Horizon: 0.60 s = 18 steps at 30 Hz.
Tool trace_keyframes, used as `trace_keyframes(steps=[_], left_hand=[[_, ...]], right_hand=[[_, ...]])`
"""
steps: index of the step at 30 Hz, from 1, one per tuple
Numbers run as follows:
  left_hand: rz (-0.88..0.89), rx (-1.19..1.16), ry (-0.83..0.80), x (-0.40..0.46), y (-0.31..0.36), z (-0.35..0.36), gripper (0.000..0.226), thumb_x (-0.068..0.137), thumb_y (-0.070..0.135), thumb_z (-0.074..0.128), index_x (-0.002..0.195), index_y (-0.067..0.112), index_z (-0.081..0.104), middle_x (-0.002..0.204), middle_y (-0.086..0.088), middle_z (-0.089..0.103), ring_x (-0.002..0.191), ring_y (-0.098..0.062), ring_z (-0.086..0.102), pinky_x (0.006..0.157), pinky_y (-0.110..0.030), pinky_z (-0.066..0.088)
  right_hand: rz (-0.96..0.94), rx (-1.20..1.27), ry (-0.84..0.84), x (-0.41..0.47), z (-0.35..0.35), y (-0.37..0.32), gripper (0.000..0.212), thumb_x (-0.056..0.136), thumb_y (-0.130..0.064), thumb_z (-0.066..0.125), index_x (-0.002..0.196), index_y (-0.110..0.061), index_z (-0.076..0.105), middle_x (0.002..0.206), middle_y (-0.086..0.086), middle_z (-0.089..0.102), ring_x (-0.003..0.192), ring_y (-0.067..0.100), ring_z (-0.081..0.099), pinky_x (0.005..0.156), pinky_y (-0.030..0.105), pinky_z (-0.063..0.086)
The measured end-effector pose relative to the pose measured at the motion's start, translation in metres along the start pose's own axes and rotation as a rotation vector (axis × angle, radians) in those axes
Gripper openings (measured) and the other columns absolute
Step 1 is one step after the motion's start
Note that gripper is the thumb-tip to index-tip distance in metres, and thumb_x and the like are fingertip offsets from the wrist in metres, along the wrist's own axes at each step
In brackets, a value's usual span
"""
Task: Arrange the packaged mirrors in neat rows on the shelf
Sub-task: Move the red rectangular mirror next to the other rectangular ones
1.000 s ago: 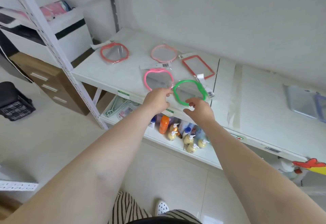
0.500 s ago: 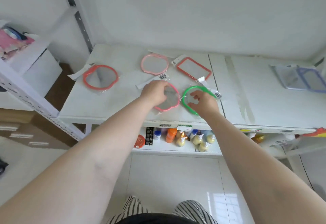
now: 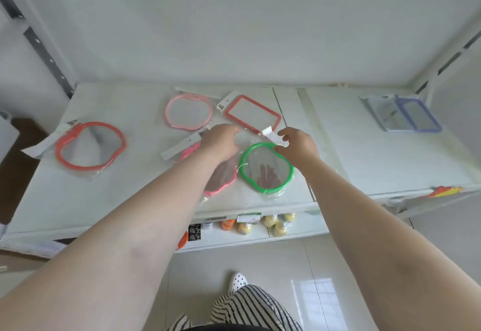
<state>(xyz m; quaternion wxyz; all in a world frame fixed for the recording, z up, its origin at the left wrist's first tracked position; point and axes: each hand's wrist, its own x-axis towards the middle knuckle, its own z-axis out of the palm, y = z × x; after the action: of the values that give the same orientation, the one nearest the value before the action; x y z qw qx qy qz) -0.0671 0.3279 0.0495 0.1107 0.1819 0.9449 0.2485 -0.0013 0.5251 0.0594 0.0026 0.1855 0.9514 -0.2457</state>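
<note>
Several packaged mirrors lie on the white shelf (image 3: 117, 200). My right hand (image 3: 298, 145) pinches the top edge of the green-framed mirror (image 3: 266, 168) near the shelf's front. My left hand (image 3: 220, 140) rests on the bright pink mirror (image 3: 221, 177), gripping its plastic wrap; my forearm hides most of it. Behind them lie a pale pink apple-shaped mirror (image 3: 188, 112) and a red rectangular mirror (image 3: 253, 113). A red apple-shaped mirror (image 3: 89, 145) lies apart at the left.
A blue-framed mirror pack (image 3: 406, 117) lies at the shelf's far right. Bottles (image 3: 270, 222) stand on the lower shelf beneath. A shelf upright (image 3: 39, 52) rises at the left. Orange and yellow items (image 3: 445, 191) stick out at the right front edge.
The view has tilted down and closer. Both hands have shifted toward the top edges of the pink and green mirrors; the green mirror now sits a bit closer to the front edge.
</note>
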Motion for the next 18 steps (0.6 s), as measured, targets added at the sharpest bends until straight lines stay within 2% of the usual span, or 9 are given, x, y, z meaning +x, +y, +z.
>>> trace_keyframes(steps=[4, 7, 9, 14, 18], left_hand=[[-0.053, 0.026, 0.025, 0.04, 0.003, 0.02, 0.046, 0.086, 0.018, 0.056, 0.132, 0.017, 0.052, 0.132, -0.005, 0.058, 0.123, -0.026, 0.053, 0.101, -0.037, 0.044], [-0.098, 0.015, 0.047, 0.067, 0.005, 0.037, 0.026, 0.088, 0.022, 0.053, 0.107, 0.004, 0.059, 0.109, -0.012, 0.065, 0.106, -0.032, 0.06, 0.081, -0.036, 0.045], [-0.148, -0.01, 0.042, 0.082, 0.01, 0.048, 0.028, 0.091, 0.024, 0.051, 0.105, 0.002, 0.06, 0.106, -0.013, 0.065, 0.102, -0.032, 0.061, 0.076, -0.034, 0.043], [-0.257, -0.149, 0.053, 0.109, 0.016, 0.075, 0.032, 0.092, 0.03, 0.051, 0.108, 0.005, 0.064, 0.108, -0.013, 0.067, 0.104, -0.032, 0.062, 0.086, -0.036, 0.049], [-0.393, -0.271, 0.082, 0.129, 0.024, 0.085, 0.032, 0.094, 0.025, 0.048, 0.113, 0.003, 0.061, 0.116, -0.014, 0.065, 0.111, -0.032, 0.058, 0.091, -0.033, 0.045]], right_hand=[[-0.004, 0.026, 0.003, 0.054, -0.001, 0.019, 0.045, 0.081, -0.029, 0.072, 0.124, -0.025, 0.059, 0.122, 0.0, 0.062, 0.104, 0.019, 0.06, 0.082, 0.029, 0.047], [-0.014, 0.023, 0.0, 0.089, 0.005, 0.034, 0.046, 0.082, -0.027, 0.071, 0.126, -0.023, 0.057, 0.124, 0.002, 0.061, 0.085, 0.018, 0.053, 0.076, 0.031, 0.05], [-0.011, 0.009, -0.01, 0.107, 0.007, 0.042, 0.048, 0.083, -0.028, 0.071, 0.128, -0.02, 0.056, 0.124, 0.004, 0.06, 0.084, 0.02, 0.052, 0.079, 0.033, 0.05], [-0.012, -0.007, -0.07, 0.14, 0.018, 0.049, 0.055, 0.087, -0.029, 0.067, 0.137, -0.015, 0.048, 0.122, 0.01, 0.062, 0.11, 0.026, 0.06, 0.086, 0.028, 0.044], [0.014, 0.003, -0.101, 0.163, 0.034, 0.051, 0.058, 0.088, -0.032, 0.063, 0.137, -0.01, 0.043, 0.125, 0.013, 0.058, 0.11, 0.034, 0.059, 0.09, 0.036, 0.049]])
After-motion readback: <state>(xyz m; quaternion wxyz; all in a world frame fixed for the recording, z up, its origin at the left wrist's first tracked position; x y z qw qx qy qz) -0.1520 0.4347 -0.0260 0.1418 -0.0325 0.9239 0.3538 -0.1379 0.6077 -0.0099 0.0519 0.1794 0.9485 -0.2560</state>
